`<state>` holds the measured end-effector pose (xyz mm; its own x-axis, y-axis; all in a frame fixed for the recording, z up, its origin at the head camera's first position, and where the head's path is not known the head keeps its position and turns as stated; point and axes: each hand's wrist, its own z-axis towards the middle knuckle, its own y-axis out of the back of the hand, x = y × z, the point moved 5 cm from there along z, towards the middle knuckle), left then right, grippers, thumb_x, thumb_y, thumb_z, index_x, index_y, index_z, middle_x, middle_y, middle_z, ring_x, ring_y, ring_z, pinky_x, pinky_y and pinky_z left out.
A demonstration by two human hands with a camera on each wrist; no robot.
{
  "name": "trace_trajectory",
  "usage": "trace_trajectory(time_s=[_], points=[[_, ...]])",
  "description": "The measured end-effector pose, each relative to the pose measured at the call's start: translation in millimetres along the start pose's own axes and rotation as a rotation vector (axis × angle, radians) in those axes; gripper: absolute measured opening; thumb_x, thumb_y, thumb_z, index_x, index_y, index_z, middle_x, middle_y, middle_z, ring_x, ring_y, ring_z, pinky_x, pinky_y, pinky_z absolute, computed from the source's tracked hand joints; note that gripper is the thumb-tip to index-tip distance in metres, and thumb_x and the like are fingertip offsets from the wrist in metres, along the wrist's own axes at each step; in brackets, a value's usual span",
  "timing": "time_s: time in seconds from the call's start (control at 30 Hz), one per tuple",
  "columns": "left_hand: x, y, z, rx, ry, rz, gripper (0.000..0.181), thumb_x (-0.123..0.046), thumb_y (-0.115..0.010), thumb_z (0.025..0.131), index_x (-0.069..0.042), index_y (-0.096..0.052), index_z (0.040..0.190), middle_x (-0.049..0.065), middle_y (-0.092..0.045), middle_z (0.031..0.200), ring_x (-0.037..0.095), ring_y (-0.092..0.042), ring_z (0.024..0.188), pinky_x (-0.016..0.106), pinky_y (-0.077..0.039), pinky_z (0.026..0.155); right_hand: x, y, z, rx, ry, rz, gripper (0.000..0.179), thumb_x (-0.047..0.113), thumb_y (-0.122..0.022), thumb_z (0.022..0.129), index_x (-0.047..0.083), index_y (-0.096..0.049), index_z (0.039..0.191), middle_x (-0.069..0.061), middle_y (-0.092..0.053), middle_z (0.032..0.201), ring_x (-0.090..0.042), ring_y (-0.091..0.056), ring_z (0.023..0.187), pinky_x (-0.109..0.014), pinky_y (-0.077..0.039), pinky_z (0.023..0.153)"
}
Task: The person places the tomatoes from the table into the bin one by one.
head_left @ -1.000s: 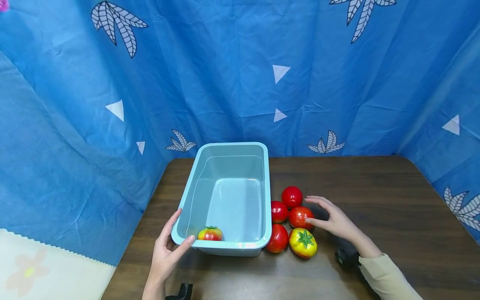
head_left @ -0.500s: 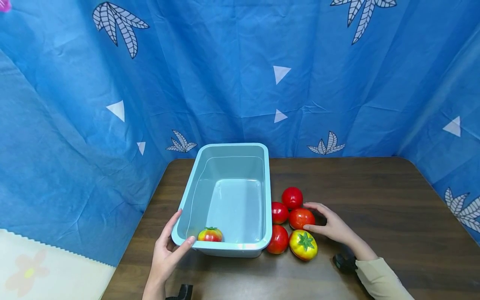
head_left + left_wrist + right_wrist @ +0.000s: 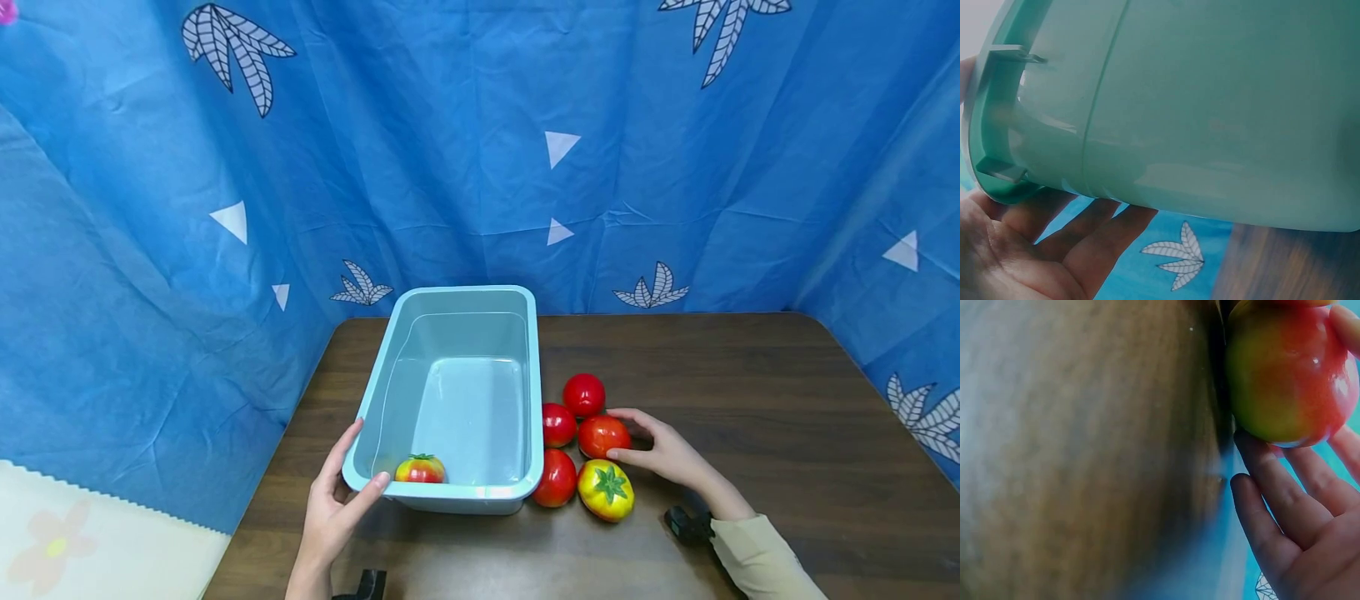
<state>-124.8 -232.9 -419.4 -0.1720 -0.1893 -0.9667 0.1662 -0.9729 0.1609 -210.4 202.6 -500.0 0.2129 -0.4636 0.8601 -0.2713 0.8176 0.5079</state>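
Observation:
My left hand (image 3: 337,492) grips the near left corner of a light blue basin (image 3: 486,492), thumb on the front rim, fingers along the outside wall. Inside the basin's near end lies a red-and-yellow tomato (image 3: 421,469) with a green top. My right hand (image 3: 671,450) holds an orange-red tomato (image 3: 602,435) on the table, thumb on its near side and fingers on its far side. In the right wrist view, this tomato (image 3: 1291,375) looks partly yellow-green low down. A yellow tomato (image 3: 606,490) with a green star top sits just nearer.
Three other red fruits, a far one (image 3: 584,394), a middle one (image 3: 558,425) and a near one (image 3: 555,478), cluster against the basin's right side. The brown wooden table (image 3: 750,383) meets a blue curtain (image 3: 465,167) behind. Black wrist gear (image 3: 688,525) hangs under the right wrist.
The right hand has moved slightly nearer and lower, its thumb and fingers coming round the orange-red tomato, then staying there. The left hand and basin have not moved.

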Motion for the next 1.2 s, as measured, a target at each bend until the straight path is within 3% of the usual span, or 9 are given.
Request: trace_trajectory(time_s=[0.4,1.2], points=[[0.1,0.2,-0.5,-0.007,0.000,0.001,0.070,0.004,-0.068,0.081,-0.016,-0.041,0.142,0.008,-0.039,0.142,0.019,-0.050,0.113,0.024,-0.050,0.083,10,9,3.7,-0.023,0.008,-0.031,0.056,0.027,-0.074,0.081,0.013,-0.051,0.130,-0.015,-0.052,0.129,-0.038,-0.050,0.112,-0.054,-0.048,0.084],[-2.1,-1.7,-0.8,-0.002,-0.048,-0.006,0.070,0.007,-0.067,0.081,-0.012,-0.041,0.142,0.011,-0.038,0.142,0.018,-0.049,0.115,0.023,-0.048,0.085,63,34,23.1,-0.035,0.094,0.054,0.058,0.019,-0.072,0.082,0.013,-0.047,0.134,-0.014,-0.049,0.133,-0.037,-0.049,0.114,-0.056,-0.047,0.084]])
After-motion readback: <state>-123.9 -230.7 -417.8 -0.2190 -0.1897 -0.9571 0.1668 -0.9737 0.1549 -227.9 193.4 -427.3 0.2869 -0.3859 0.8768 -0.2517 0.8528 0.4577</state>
